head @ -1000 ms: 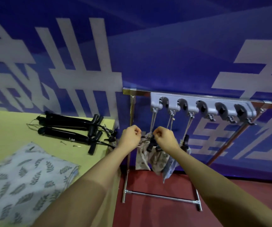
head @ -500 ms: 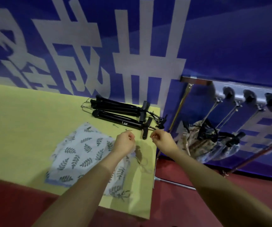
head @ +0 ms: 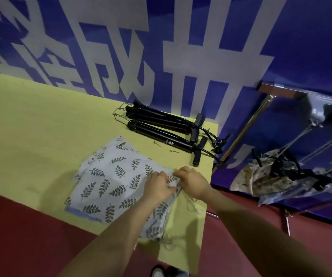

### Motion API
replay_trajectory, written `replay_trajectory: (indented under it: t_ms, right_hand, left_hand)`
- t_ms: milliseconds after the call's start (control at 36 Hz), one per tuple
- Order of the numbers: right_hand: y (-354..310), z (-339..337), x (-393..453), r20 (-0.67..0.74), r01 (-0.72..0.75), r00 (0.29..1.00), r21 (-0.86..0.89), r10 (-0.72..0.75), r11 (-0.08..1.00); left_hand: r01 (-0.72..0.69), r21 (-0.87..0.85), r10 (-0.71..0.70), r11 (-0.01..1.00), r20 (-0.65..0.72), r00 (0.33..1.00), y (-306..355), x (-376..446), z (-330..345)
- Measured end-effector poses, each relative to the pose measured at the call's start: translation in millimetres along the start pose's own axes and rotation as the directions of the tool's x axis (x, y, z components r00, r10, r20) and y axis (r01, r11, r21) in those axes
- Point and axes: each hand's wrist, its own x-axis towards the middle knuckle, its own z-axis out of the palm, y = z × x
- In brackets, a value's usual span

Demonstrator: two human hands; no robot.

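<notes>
A leaf-printed cloth (head: 109, 180) is spread flat on the yellow-green desk (head: 31, 136), towards its near right corner, with frayed threads (head: 191, 204) trailing from its right edge. That edge is gripped by both hands, which are set just beside each other: the left hand (head: 158, 186) is curled down onto the cloth with the fabric bunched under its fingertips, and the right hand (head: 193, 182) is closed round the same edge from the desk's right side. A bundle of black clip hangers (head: 161, 124) is laid near the far right corner of the desk, well apart from the cloth; a small white mark on one of them is too small to be read. Two small pins (head: 157, 144) are seen between the hangers and the cloth. Large white Chinese characters are printed on the blue banner (head: 301, 47) behind the desk, one of which can be read as "成". Past the desk's right edge, patterned cloths (head: 265, 176) are hung on a metal rack (head: 320, 120).
</notes>
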Motion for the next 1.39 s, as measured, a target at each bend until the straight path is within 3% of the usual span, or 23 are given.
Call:
replay_trajectory:
  t_ms: [139,222,417,583,667,944,1056,1139,1250,1389]
  right_hand:
    - [5,4,16,-0.123,0.043,0.991,-0.001,-0.043,0.999]
    - [3,-1,21,-0.179,0.075,0.982,0.093,-0.057,0.993]
    - [-9,-22,26,-0.260,0.125,0.964,0.277,-0.051,0.953]
    - [-25,-41,33,-0.282,0.181,0.957,0.399,-0.068,0.899]
    - [-31,-47,37,-0.268,0.195,0.959,0.404,-0.088,0.894]
    - [-30,-51,54,-0.112,0.118,0.989,0.245,-0.092,0.962]
    - [-38,-57,63,-0.208,0.109,0.977,0.360,-0.035,0.927]
    - [-32,-60,63,-0.286,0.015,0.946,0.509,0.153,0.861]
    - [-18,-57,75,-0.339,-0.146,0.904,0.329,0.261,0.933]
    - [-6,-38,79,-0.272,-0.238,0.932,0.041,0.240,0.970]
  left_hand:
    - [-0.024,0.097,0.023,0.995,0.002,1.000,-3,10,8]
    - [-0.048,0.109,0.052,0.993,-0.037,0.998,-3,11,6]
    - [-0.126,0.023,0.128,0.992,-0.201,0.971,4,2,-20]
    - [-0.302,0.347,0.342,0.888,-0.061,0.938,2,-8,-47]
    - [-0.284,0.404,0.316,0.870,-0.013,0.949,-3,-8,-53]
    - [-0.162,0.356,0.197,0.920,-0.064,0.978,-24,10,-95]
    - [-0.113,0.364,0.192,0.925,-0.189,0.963,-29,24,-124]
    - [-0.078,0.333,0.177,0.940,-0.278,0.944,-26,27,-136]
    - [-0.053,0.286,0.147,0.957,-0.321,0.936,-28,42,-147]
    - [-0.054,0.225,0.118,0.973,-0.278,0.953,-23,55,-134]
